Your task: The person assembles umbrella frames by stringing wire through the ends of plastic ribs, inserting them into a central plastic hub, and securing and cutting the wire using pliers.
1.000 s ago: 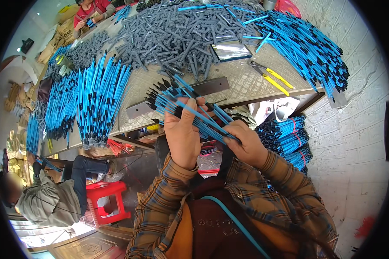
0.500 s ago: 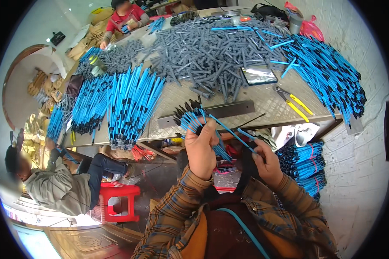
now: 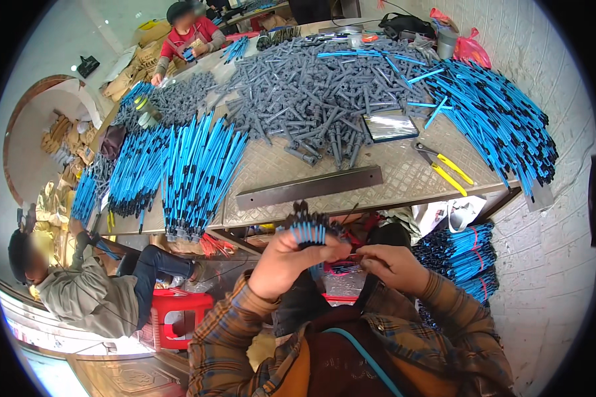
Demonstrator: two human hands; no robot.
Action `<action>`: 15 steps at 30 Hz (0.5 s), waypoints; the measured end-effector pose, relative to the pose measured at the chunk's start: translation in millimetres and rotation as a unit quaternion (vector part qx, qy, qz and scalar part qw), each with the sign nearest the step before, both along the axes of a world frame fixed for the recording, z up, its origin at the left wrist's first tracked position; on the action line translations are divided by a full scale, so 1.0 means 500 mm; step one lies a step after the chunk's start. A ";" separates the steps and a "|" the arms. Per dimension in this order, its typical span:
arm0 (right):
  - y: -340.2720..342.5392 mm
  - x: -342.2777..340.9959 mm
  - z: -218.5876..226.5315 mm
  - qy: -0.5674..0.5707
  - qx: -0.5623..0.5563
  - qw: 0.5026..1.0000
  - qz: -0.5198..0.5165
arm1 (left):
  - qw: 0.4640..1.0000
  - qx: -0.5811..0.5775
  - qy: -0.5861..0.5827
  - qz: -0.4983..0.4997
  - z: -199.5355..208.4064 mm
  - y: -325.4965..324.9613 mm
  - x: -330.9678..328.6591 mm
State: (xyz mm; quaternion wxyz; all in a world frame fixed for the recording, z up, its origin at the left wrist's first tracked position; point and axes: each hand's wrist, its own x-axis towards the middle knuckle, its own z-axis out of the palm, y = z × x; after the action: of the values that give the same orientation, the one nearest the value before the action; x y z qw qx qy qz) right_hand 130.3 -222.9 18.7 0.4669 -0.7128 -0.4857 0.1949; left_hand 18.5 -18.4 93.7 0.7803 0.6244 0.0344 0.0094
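Patterned metal sheeting covers the long workbench (image 3: 391,182) that fills the upper half of the view, and nearly all of it is loaded with parts. Beyond a flat steel bar (image 3: 309,188) that lies near the bench's front edge, a wide heap of short grey plastic tubes (image 3: 311,99) spreads across the middle. Left of the bar, rows of blue-and-black rods (image 3: 195,169) lie side by side, and right of it a second mass of the same blue rods (image 3: 496,126) fans out toward the bench's far corner. Between the bar and that fan lie yellow-handled pliers (image 3: 447,169), with a small dark tray (image 3: 391,127) just behind them.

Below the bar, in front of the bench edge, the person's left hand (image 3: 285,261) is closed round a bundle of blue rods with black tips (image 3: 309,228), held upright so the black ends stand above the fist. The right hand (image 3: 394,264) sits just right of the bundle, fingers curled and pinched on something thin; what exactly it grips cannot be told. Both sleeves are brown plaid.

Under the bench, right of the bar, tied bundles of blue rods (image 3: 467,255) are stacked against the white wall. Left of the bar and lower, a seated person in a grey jacket (image 3: 89,298) is beside a red plastic stool (image 3: 175,317). Beyond the bar, at the bench's far end, another person in a red top (image 3: 192,36) works over the parts.
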 end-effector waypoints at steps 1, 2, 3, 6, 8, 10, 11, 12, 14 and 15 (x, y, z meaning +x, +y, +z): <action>-0.001 0.005 0.015 0.000 0.000 1.000 -0.002 | 1.000 0.000 0.000 -0.002 0.000 0.005 -0.008; -0.001 0.007 0.030 0.008 -0.010 1.000 0.011 | 0.998 0.046 0.005 -0.047 -0.003 0.009 -0.016; 0.001 0.008 0.043 0.018 -0.021 0.999 0.025 | 0.992 0.091 0.011 -0.092 -0.004 0.014 -0.025; 0.014 0.032 0.067 -0.007 -0.020 0.999 0.044 | 0.985 0.108 0.044 -0.124 0.012 0.036 -0.028; 0.021 0.039 0.059 -0.051 0.008 0.997 0.050 | 0.988 0.057 0.109 -0.096 0.027 0.044 -0.040; 0.023 0.043 0.059 -0.045 0.006 0.997 0.067 | 0.984 0.068 0.102 -0.127 0.026 0.047 -0.058; 0.026 0.048 0.075 -0.038 -0.007 0.996 0.083 | 0.982 0.092 0.062 -0.155 0.028 0.058 -0.056; 0.033 0.048 0.073 -0.016 -0.007 0.996 0.083 | 0.976 0.115 0.023 -0.183 0.025 0.065 -0.056; 0.048 0.051 0.068 -0.109 0.091 0.983 0.116 | 0.949 -0.149 0.189 -0.204 -0.017 0.089 -0.046; 0.056 0.045 0.071 -0.099 0.094 0.984 0.116 | 0.839 -0.396 0.319 -0.194 -0.044 0.103 -0.049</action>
State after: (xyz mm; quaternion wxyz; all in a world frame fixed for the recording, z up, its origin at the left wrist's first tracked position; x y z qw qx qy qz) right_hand 153.0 -195.1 54.1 0.4555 -0.6200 -0.6255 0.1296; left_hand -5.8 32.9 71.6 0.8926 0.2245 0.1604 -0.3566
